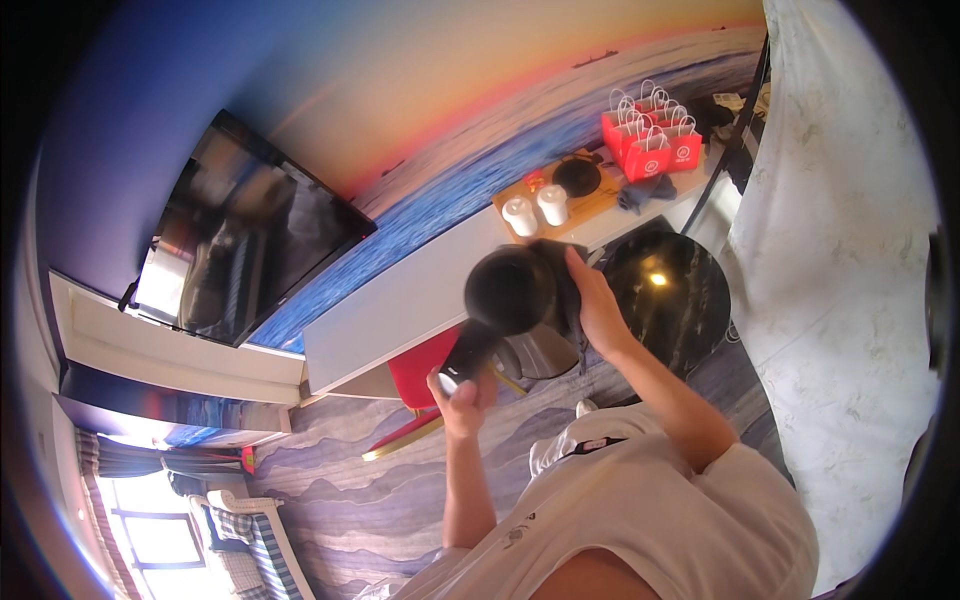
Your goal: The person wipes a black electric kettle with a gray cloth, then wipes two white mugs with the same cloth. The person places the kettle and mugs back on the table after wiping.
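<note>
In front of me is a black electric kettle [505,290], blurred by motion, its round end facing up toward me. My left hand [463,405] is closed around the kettle's handle [470,357], thumb near a pale, shiny part at its end. On the kettle's other side my right hand [597,300] grips a dark piece, seemingly a cloth [563,280], against the body. Its fingertips are mostly hidden behind the dark piece.
Beyond stands a white counter [400,320] with a wooden tray [590,213], white lidded cups [551,204], a black round base [577,177], dark cloth [645,193] and red paper bags [650,140]. A black round table [668,300], grey bin [540,352] and red chair [412,375] are nearby.
</note>
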The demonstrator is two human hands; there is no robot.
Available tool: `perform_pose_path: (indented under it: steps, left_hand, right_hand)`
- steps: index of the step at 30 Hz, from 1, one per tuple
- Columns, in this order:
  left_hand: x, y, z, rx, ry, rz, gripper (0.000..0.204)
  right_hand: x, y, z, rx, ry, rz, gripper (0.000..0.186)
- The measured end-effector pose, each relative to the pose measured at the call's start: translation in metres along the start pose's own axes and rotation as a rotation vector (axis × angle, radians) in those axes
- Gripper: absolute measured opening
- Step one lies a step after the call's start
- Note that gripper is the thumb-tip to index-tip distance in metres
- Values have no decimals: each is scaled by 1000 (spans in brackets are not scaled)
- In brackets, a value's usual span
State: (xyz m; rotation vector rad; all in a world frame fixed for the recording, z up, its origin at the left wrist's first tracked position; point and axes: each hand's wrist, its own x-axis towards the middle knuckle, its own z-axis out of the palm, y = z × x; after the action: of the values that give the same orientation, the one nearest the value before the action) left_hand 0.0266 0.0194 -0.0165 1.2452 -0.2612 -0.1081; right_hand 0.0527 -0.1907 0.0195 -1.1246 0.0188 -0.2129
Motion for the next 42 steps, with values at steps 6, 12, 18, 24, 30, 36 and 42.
perform_pose_path:
  steps: [6,12,18,24,30,36,42]
  left_hand:
    - [23,11,46,30,-16,38,52]
    - [52,-7,100,-115,54,-42,58]
    - [91,21,179,-182,201,-12,60]
    - [96,-1,201,-95,-42,107,62]
    - [78,-45,208,136,-181,261,37]
    - [87,-13,278,111,71,42,58]
    - [104,-5,254,74,-100,158,59]
  right_hand:
    - [-3,72,-74,-340,239,-73,53]
    - [2,-9,-62,-139,263,-250,46]
    - [-7,-30,-78,-954,-57,-750,46]
    - [33,-31,-139,-522,196,-553,50]
    - [25,-99,-143,339,183,-425,58]
    - [7,-69,-166,-937,95,-926,42]
    - [16,-23,-228,-78,-2,-275,47]
